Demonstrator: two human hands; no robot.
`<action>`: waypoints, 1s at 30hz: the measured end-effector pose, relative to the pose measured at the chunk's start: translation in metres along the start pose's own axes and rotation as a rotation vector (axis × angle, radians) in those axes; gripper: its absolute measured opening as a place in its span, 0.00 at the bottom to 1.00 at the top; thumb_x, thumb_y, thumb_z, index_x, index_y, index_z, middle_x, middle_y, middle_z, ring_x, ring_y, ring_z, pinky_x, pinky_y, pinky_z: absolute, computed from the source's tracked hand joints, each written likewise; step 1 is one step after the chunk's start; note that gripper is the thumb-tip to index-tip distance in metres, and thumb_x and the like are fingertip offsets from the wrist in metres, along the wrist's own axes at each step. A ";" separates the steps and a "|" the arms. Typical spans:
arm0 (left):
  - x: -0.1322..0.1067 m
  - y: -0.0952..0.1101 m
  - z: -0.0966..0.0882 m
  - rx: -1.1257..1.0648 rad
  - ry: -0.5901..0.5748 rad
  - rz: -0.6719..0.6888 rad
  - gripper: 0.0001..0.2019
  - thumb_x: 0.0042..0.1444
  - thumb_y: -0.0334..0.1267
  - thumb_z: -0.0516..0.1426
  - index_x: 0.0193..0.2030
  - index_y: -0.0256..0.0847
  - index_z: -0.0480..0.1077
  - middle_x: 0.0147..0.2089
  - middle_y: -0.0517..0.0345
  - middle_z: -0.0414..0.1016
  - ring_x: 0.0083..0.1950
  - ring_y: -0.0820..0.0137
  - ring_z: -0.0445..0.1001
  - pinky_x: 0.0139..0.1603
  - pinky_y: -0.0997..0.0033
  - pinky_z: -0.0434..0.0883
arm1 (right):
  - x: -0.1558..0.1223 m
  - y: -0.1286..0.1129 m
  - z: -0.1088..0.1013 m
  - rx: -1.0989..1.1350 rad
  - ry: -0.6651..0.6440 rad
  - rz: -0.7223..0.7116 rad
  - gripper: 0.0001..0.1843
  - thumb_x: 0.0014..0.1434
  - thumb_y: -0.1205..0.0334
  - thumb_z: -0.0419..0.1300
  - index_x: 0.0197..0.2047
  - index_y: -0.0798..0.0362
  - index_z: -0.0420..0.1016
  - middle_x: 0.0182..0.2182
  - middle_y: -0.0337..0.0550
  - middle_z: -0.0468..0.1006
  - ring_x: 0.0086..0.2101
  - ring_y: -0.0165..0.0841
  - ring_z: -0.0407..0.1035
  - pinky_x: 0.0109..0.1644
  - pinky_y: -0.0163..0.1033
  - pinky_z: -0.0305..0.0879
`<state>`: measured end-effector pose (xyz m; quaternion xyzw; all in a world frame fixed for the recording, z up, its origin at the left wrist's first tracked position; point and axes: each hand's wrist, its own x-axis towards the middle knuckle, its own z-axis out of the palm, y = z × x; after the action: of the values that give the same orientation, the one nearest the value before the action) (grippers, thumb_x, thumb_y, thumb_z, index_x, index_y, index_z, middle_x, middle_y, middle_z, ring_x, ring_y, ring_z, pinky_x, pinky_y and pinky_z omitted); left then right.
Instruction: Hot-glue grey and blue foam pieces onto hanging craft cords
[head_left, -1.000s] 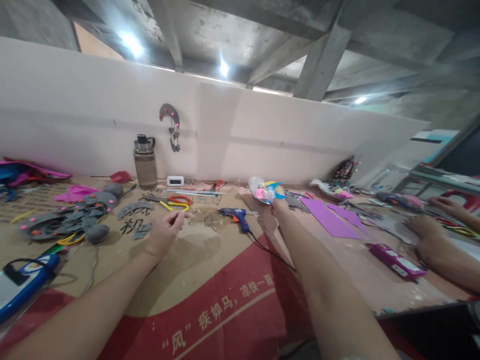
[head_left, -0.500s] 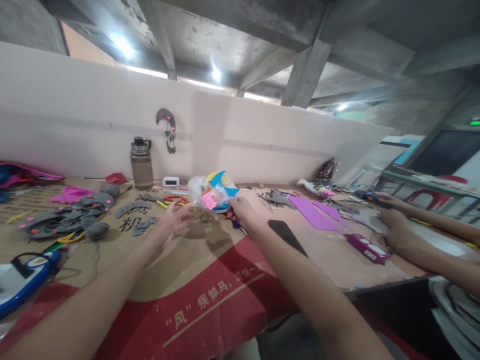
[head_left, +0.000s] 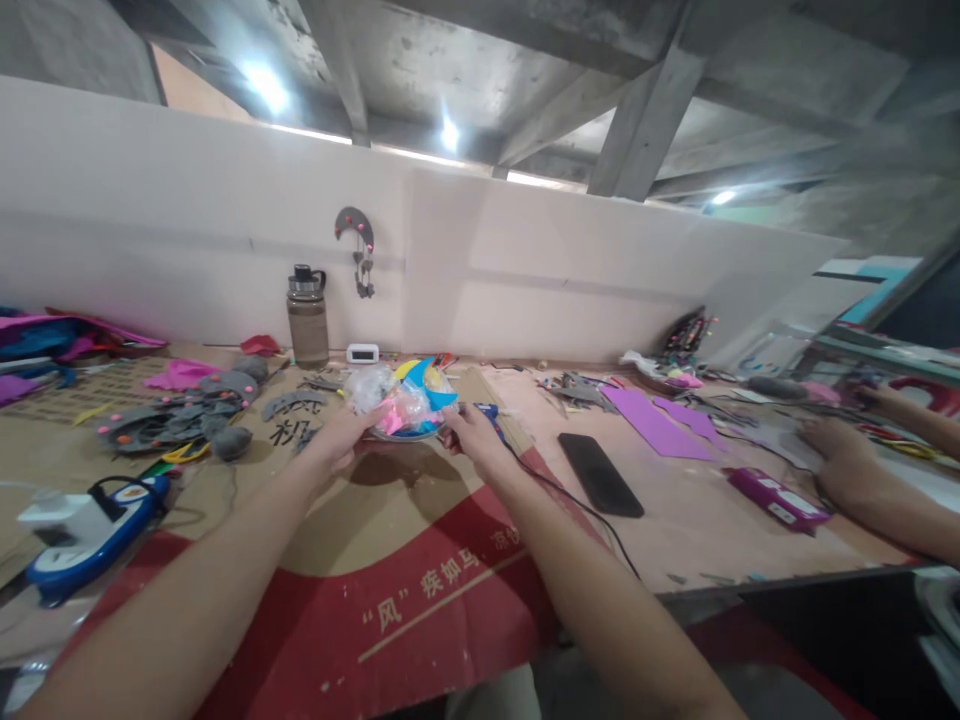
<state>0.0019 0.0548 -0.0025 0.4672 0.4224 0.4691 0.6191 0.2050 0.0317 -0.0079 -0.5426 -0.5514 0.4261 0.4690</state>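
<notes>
A shallow dish (head_left: 409,437) is held between my hands, just above the cardboard. It carries crumpled clear plastic bags (head_left: 367,388), a blue crescent piece (head_left: 437,392), a yellow piece (head_left: 411,370) and something pink. My left hand (head_left: 346,432) grips the dish's left edge, its fingertips partly hidden by the load. At the right edge, my right hand (head_left: 466,432) has its fingers closed on the rim. A dark cable and a small blue tool (head_left: 487,409) lie beside that hand.
Grey felt pieces (head_left: 176,412) and a blue power strip (head_left: 97,545) lie left. A bottle (head_left: 307,318) and small white clock (head_left: 363,354) stand behind. To the right are a black phone (head_left: 600,475), purple sheets (head_left: 656,425), a magenta box (head_left: 778,498) and another person's hands (head_left: 844,455).
My left hand has come from beside the dish to grip its left edge. The dish has moved a little left and nearer me. The view has turned slightly left.
</notes>
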 end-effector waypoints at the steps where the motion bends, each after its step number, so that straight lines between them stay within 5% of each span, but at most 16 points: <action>1: 0.000 0.001 -0.003 0.030 -0.028 -0.028 0.26 0.41 0.42 0.66 0.48 0.38 0.67 0.42 0.47 0.76 0.36 0.63 0.76 0.31 0.60 0.77 | -0.001 0.000 -0.004 -0.014 -0.003 0.011 0.11 0.60 0.55 0.51 0.32 0.54 0.61 0.18 0.32 0.67 0.16 0.21 0.61 0.18 0.25 0.57; 6: -0.006 0.013 -0.017 0.331 -0.102 -0.129 0.29 0.37 0.47 0.67 0.48 0.42 0.68 0.43 0.52 0.76 0.39 0.63 0.75 0.30 0.67 0.75 | -0.005 0.000 -0.019 -0.118 -0.179 0.117 0.11 0.54 0.61 0.59 0.24 0.56 0.65 0.14 0.33 0.67 0.14 0.20 0.59 0.15 0.26 0.52; 12: -0.017 0.032 -0.024 1.050 -0.003 -0.041 0.28 0.37 0.61 0.60 0.34 0.36 0.72 0.24 0.57 0.71 0.22 0.72 0.65 0.18 0.76 0.59 | -0.009 0.000 -0.026 -0.282 -0.368 0.166 0.13 0.51 0.58 0.62 0.22 0.57 0.68 0.15 0.35 0.69 0.14 0.21 0.60 0.16 0.26 0.52; 18: -0.021 0.044 -0.021 1.219 -0.013 -0.014 0.30 0.40 0.64 0.57 0.38 0.37 0.72 0.23 0.57 0.72 0.20 0.71 0.67 0.18 0.75 0.60 | -0.009 0.003 -0.030 -0.356 -0.446 0.131 0.16 0.51 0.50 0.61 0.26 0.56 0.69 0.17 0.36 0.70 0.16 0.22 0.60 0.17 0.27 0.53; 21: -0.023 0.044 -0.013 1.159 0.017 0.036 0.30 0.43 0.60 0.57 0.48 0.40 0.69 0.29 0.57 0.75 0.20 0.72 0.68 0.19 0.75 0.63 | -0.011 0.005 -0.031 -0.430 -0.377 0.089 0.17 0.51 0.48 0.60 0.30 0.55 0.70 0.18 0.36 0.69 0.18 0.24 0.61 0.20 0.29 0.54; 26: -0.019 0.033 -0.010 1.118 0.024 0.031 0.26 0.45 0.55 0.58 0.47 0.39 0.70 0.23 0.58 0.73 0.17 0.71 0.67 0.17 0.75 0.62 | -0.018 -0.002 -0.029 -0.583 0.096 -0.283 0.15 0.50 0.56 0.62 0.39 0.55 0.69 0.30 0.41 0.73 0.30 0.30 0.66 0.32 0.34 0.60; 30: -0.011 0.022 -0.016 1.096 0.074 -0.014 0.22 0.46 0.56 0.56 0.35 0.36 0.74 0.15 0.57 0.68 0.16 0.67 0.67 0.17 0.72 0.62 | -0.030 -0.014 -0.015 -0.508 0.042 -0.564 0.06 0.55 0.63 0.59 0.37 0.53 0.72 0.34 0.41 0.71 0.33 0.29 0.65 0.38 0.34 0.60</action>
<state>-0.0194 0.0494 0.0171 0.7019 0.6293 0.1924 0.2728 0.2162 0.0002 0.0071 -0.4770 -0.7575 0.1190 0.4296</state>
